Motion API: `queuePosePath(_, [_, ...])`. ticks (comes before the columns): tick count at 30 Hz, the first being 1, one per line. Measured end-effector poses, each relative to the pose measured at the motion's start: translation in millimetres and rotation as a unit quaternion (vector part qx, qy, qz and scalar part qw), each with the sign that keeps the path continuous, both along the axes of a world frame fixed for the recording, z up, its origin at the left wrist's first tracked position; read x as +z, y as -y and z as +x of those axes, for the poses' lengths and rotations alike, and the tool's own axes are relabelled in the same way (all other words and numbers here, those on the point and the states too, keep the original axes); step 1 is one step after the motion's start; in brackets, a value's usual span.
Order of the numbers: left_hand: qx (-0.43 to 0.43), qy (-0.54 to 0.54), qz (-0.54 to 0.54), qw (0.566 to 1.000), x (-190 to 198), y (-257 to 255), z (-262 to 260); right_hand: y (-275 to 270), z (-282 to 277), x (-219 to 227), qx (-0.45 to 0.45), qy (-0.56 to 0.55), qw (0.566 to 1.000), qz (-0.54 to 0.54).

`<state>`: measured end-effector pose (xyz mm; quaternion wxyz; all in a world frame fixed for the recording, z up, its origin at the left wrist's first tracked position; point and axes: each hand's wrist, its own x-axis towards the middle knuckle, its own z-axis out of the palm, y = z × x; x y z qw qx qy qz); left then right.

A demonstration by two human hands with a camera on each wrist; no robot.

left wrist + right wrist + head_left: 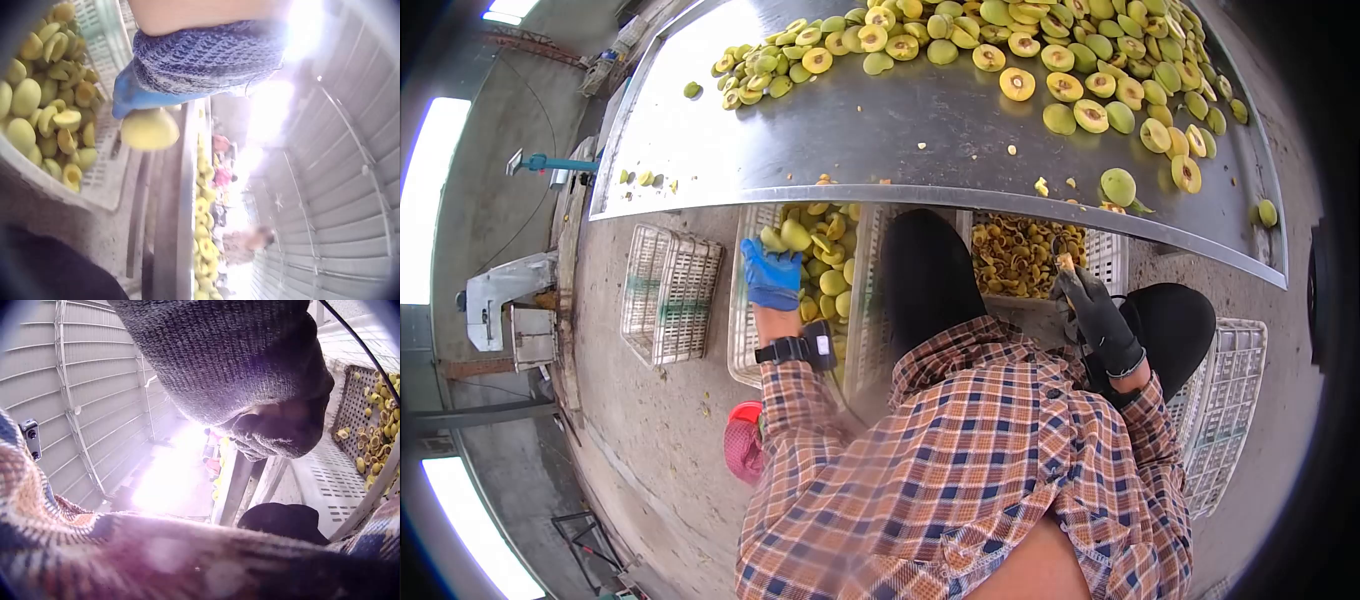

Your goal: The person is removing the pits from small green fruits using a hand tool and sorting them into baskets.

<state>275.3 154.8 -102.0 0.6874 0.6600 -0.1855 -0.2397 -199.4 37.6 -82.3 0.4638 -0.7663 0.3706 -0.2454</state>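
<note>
In a blue glove, my left hand (772, 276) grips a yellow-green fruit half (795, 235) above a white crate (745, 340) of similar fruit. The left wrist view shows a pale fruit half (150, 131) just under the blue fingers (128, 92). My right hand (1090, 310), in a dark grey glove, has its fingers curled round a small tan-tipped item (1065, 263); I cannot tell its kind. It is beside a second crate (1108, 258) holding brownish hollow fruit pieces (1025, 250). In the right wrist view, the glove (269, 419) hides what the fingers hold.
A metal table (850, 140) lies ahead, its raised edge above the crates, with many halved fruits (1090, 115) heaped at the back. An empty white crate (665, 295) stands at left, another crate (1228, 400) at right. A red basin (745, 410) sits behind the left arm.
</note>
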Motion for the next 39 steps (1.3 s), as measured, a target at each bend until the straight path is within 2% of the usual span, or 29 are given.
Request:
queuePosePath(1, [0.063, -0.286, -0.067, 0.954, 4.0, 1.8, 6.6, -0.4, 3.5, 5.1, 0.002, 0.0, 1.0, -0.001])
queuePosePath(2, [0.063, -0.286, -0.068, 0.954, 4.8, -1.1, 11.1, -2.2, 7.8, 13.1, -0.022, -0.014, 0.996, 0.082])
queuePosePath(3, [0.046, -0.178, -0.009, 0.983, 3.7, -0.9, 14.9, -1.6, 10.3, 16.5, -0.047, -0.027, 0.985, 0.164])
queuePosePath(4, [0.023, -0.067, 0.05, 0.996, 1.4, 4.0, 17.7, 1.4, 9.5, 10.4, -0.054, -0.027, 0.985, 0.162])
queuePosePath(6, [-0.034, -0.032, 0.031, 0.998, 33.8, 24.8, -5.0, 4.4, -2.6, -13.3, 0.002, 0.015, 0.999, -0.041])
queuePosePath(7, [-0.09, 0.004, 0.006, 0.996, 53.4, 46.7, -24.0, 5.4, -9.4, -19.9, -0.026, 0.005, 0.999, -0.047])
queuePosePath(9, [-0.183, 0.065, 0.021, 0.981, 74.3, 94.3, -65.5, 7.1, -17.8, -20.2, -0.04, -0.064, 0.93, -0.358])
queuePosePath(10, [-0.259, 0.103, -0.033, 0.96, 70.7, 120.4, -88.9, 4.6, -15.4, -8.8, -0.067, 0.034, 0.98, -0.183])
queuePosePath(11, [-0.329, 0.118, -0.047, 0.936, 74.1, 146.8, -119.1, 3.0, -9.0, 3.6, -0.09, 0.142, 0.986, -0.004])
queuePosePath(12, [-0.402, 0.199, 0.025, 0.894, 77.4, 174.3, -144.1, 2.8, -5.7, 15.8, -0.109, 0.139, 0.984, -0.014])
queuePosePath(13, [-0.464, 0.281, 0.094, 0.835, 79.8, 203.3, -167.6, 3.4, -2.7, 27.4, -0.146, 0.155, 0.961, 0.174])
queuePosePath(14, [-0.508, 0.309, 0.126, 0.794, 75.9, 231.9, -191.4, 3.3, -0.1, 35.1, -0.175, 0.173, 0.902, 0.355])
queuePosePath(15, [-0.548, 0.338, 0.157, 0.749, 68.5, 259.2, -212.1, 0.6, 2.6, 38.1, -0.191, 0.177, 0.901, 0.348])
queuePosePath(16, [-0.559, 0.34, 0.147, 0.742, 60.7, 287.3, -230.7, -3.1, 3.4, 40.9, -0.199, 0.189, 0.895, 0.351])
queuePosePath(18, [-0.484, 0.531, -0.001, 0.695, 41.1, 332.0, -263.7, -10.0, 1.1, 45.7, -0.203, 0.202, 0.892, 0.35])
queuePosePath(19, [-0.489, 0.535, -0.016, 0.689, 33.5, 344.3, -277.2, -12.5, -3.5, 48.4, -0.214, 0.208, 0.893, 0.338])
queuePosePath(21, [-0.42, 0.629, 0.185, 0.628, 34.3, 358.3, -301.6, -15.6, -9.8, 49.1, -0.208, 0.227, 0.891, 0.332])
queuePosePath(22, [-0.453, 0.579, 0.243, 0.633, 34.6, 360.1, -307.1, -15.4, -15.6, 44.7, -0.203, 0.223, 0.894, 0.332])
queuePosePath(25, [-0.554, 0.529, 0.259, 0.588, 52.2, 350.2, -302.5, -8.0, -14.6, 48.2, -0.21, 0.231, 0.888, 0.339])
queuePosePath(26, [-0.569, 0.475, 0.213, 0.637, 49.6, 343.6, -298.9, -6.9, -15.1, 49.7, -0.21, 0.236, 0.886, 0.341])
queuePosePath(27, [-0.568, 0.477, 0.217, 0.634, 54.3, 331.3, -297.6, -3.4, -15.9, 54.3, -0.221, 0.235, 0.888, 0.328])
queuePosePath(28, [-0.602, 0.298, 0.154, 0.725, 59.0, 316.9, -294.4, 0.6, -15.2, 56.4, -0.23, 0.234, 0.89, 0.317])
queuePosePath(29, [-0.607, 0.105, 0.084, 0.783, 66.5, 300.5, -291.7, 5.5, -12.6, 54.5, -0.226, 0.239, 0.887, 0.322])
queuePosePath(30, [-0.603, 0.104, 0.097, 0.785, 73.0, 287.1, -289.7, 15.7, -9.6, 52.4, -0.215, 0.258, 0.901, 0.276])
queuePosePath(32, [-0.606, -0.253, -0.02, 0.754, 82.2, 253.0, -289.0, 25.4, 0.8, 37.0, -0.186, 0.296, 0.915, 0.202])
queuePosePath(33, [-0.601, -0.253, -0.012, 0.758, 80.0, 237.4, -288.4, 26.6, 4.4, 36.2, -0.182, 0.299, 0.913, 0.211])
queuePosePath(34, [-0.616, -0.011, -0.056, 0.785, 78.5, 224.5, -288.1, 28.3, 8.2, 40.0, -0.172, 0.294, 0.924, 0.171])
queuePosePath(35, [-0.597, 0.232, -0.096, 0.762, 78.4, 213.9, -288.2, 28.3, 12.9, 45.1, -0.162, 0.29, 0.934, 0.13])
queuePosePath(39, [-0.586, 0.17, -0.116, 0.784, 85.0, 190.3, -294.0, 22.3, 24.4, 46.3, -0.154, 0.308, 0.925, 0.159])
